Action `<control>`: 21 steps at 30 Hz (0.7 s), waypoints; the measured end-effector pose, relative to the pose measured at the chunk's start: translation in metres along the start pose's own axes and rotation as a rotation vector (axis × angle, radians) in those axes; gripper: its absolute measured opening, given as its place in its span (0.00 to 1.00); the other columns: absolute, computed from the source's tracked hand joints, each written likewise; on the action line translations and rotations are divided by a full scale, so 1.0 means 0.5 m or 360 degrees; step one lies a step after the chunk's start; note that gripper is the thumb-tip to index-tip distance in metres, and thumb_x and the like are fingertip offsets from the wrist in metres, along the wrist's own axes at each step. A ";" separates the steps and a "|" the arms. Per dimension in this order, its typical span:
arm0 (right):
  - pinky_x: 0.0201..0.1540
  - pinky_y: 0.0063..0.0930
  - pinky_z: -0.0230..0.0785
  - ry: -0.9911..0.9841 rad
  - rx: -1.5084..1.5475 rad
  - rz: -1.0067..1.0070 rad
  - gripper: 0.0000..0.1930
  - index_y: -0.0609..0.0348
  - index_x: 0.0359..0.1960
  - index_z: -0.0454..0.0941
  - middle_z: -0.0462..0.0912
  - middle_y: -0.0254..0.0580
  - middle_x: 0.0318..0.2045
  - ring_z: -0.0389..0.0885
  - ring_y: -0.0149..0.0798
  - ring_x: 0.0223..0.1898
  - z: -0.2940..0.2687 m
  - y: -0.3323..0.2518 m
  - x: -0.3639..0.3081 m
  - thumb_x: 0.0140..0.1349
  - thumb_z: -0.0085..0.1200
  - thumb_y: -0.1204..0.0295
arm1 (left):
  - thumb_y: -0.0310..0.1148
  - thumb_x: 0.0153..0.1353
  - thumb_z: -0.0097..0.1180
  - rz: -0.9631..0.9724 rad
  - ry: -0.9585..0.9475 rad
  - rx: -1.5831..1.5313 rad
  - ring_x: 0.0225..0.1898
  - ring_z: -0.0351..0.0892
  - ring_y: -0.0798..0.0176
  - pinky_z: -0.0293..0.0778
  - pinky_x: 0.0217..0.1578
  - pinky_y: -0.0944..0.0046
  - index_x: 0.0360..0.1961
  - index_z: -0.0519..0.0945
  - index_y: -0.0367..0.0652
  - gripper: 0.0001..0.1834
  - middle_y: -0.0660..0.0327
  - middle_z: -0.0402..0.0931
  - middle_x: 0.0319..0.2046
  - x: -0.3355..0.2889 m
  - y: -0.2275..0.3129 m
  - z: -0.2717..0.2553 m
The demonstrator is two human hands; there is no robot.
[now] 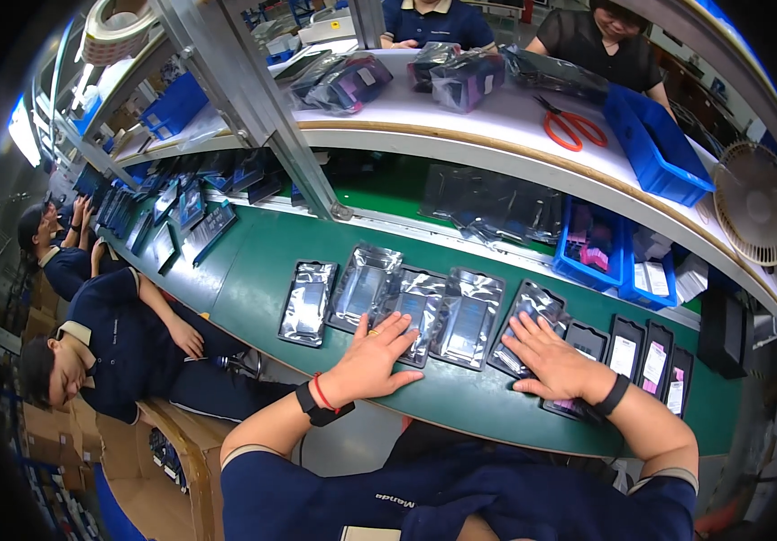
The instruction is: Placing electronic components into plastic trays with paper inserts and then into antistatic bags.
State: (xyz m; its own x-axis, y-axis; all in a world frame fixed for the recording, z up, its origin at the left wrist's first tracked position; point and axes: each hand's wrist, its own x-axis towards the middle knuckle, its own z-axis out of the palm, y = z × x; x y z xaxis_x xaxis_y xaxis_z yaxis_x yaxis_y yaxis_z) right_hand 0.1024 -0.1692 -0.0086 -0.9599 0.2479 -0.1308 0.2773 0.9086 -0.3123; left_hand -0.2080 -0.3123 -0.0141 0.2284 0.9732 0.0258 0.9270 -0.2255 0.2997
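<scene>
both hands are laid out flat with the fingers spread, not clamped on anything. the left hand (370, 358) is over the lower part of the middle pack (422, 298), in a row of five shiny-wrapped black packs (468, 323) on the green table (257, 248). the right hand (548, 358) lies over the rightmost pack (536, 296) of that row. just right of it are some narrow black trays (625, 347), a few showing white or pink pieces. up on the white shelf (514, 113) there's orange-handled scissors (561, 133) near a long blue bin (654, 135), and a co-worker (122, 343) sits off to the left.
</scene>
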 end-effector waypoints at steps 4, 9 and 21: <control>0.68 0.50 0.36 -0.0004 0.0011 -0.0184 0.40 0.67 0.61 0.56 0.50 0.65 0.64 0.42 0.59 0.68 -0.009 0.009 0.049 0.58 0.47 0.45 | 0.49 0.52 0.60 -0.0096 0.0178 -0.0193 0.64 0.54 0.45 0.48 0.59 0.33 0.54 0.72 0.44 0.31 0.49 0.60 0.60 -0.029 -0.030 0.004; 0.68 0.49 0.35 0.0076 -0.0144 -0.0376 0.42 0.68 0.60 0.58 0.50 0.66 0.64 0.41 0.59 0.68 0.007 0.004 0.097 0.57 0.44 0.41 | 0.60 0.48 0.57 -0.0990 0.0454 0.0085 0.66 0.37 0.29 0.37 0.56 0.24 0.63 0.62 0.49 0.44 0.36 0.45 0.64 -0.056 -0.061 -0.001; 0.68 0.53 0.33 0.0343 0.0195 -0.0636 0.43 0.61 0.64 0.53 0.48 0.66 0.65 0.41 0.61 0.68 0.045 -0.094 0.373 0.55 0.48 0.43 | 0.59 0.48 0.58 -0.1381 0.0284 0.0169 0.68 0.38 0.35 0.35 0.58 0.28 0.65 0.60 0.59 0.43 0.47 0.46 0.67 -0.155 -0.370 -0.072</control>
State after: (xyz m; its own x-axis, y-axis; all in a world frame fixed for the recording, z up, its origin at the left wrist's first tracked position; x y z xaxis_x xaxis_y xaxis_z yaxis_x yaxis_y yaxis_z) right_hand -0.0887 -0.1731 -0.0397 -0.9755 -0.0374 0.2166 -0.1254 0.9039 -0.4088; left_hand -0.4078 -0.3446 -0.0370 -0.6080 0.7937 -0.0183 0.7767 0.5995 0.1933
